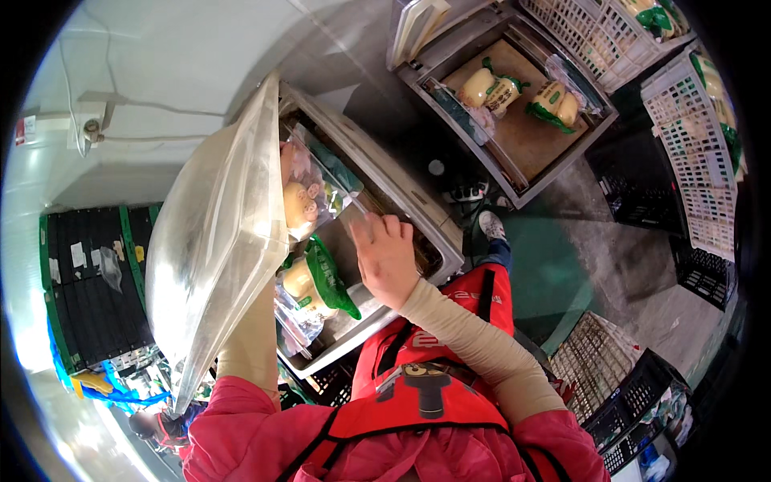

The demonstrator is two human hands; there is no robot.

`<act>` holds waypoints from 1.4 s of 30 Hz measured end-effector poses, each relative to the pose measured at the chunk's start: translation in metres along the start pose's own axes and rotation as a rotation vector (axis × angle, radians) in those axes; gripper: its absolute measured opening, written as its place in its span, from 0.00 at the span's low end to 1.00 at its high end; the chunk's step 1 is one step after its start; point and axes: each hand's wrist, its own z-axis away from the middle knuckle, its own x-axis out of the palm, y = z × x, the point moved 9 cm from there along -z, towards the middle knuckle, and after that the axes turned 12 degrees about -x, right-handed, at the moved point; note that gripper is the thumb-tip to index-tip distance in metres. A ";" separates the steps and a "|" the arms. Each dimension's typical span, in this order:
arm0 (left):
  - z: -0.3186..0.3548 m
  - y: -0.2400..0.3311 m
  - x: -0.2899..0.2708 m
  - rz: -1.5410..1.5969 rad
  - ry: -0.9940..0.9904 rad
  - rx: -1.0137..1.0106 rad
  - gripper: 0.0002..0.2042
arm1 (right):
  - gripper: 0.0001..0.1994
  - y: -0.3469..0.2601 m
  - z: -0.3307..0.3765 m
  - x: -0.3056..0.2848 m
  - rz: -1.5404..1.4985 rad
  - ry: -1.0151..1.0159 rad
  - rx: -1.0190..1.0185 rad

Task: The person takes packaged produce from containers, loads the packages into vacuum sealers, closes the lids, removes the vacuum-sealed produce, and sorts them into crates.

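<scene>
A chamber sealing machine (418, 221) stands before me with its clear domed lid (213, 241) raised on the left. Inside lie two plastic bags of pale yellow, rounded food: a clear-ended bag (301, 209) farther off and a green-printed bag (305, 281) nearer. My right hand (388, 261) hovers over the chamber between the bags and the right rim, fingers loosely bent and apart, nothing seen in them. My left forearm (247, 349), in a beige sleeve, passes behind the lid. The hazy lid obscures the left hand, so its grip does not show.
At the upper right another open machine (522, 181) holds two similar bags (554, 104). White crates (691, 153) with more bags stand on the right, with black crates (642, 185) beside them. A dark rack (96, 273) and another person (169, 430) are at the left.
</scene>
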 end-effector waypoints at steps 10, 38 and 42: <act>-0.007 -0.006 0.002 0.015 -0.011 -0.008 0.10 | 0.18 -0.003 -0.040 0.038 0.282 0.011 -0.226; 0.321 0.227 -0.251 0.024 -0.058 0.845 0.08 | 0.07 -0.010 -0.169 -0.139 -0.749 -0.131 -0.330; 0.279 0.151 -0.400 -0.087 0.542 -0.039 0.13 | 0.08 -0.125 -0.172 -0.177 -0.754 -0.479 -0.508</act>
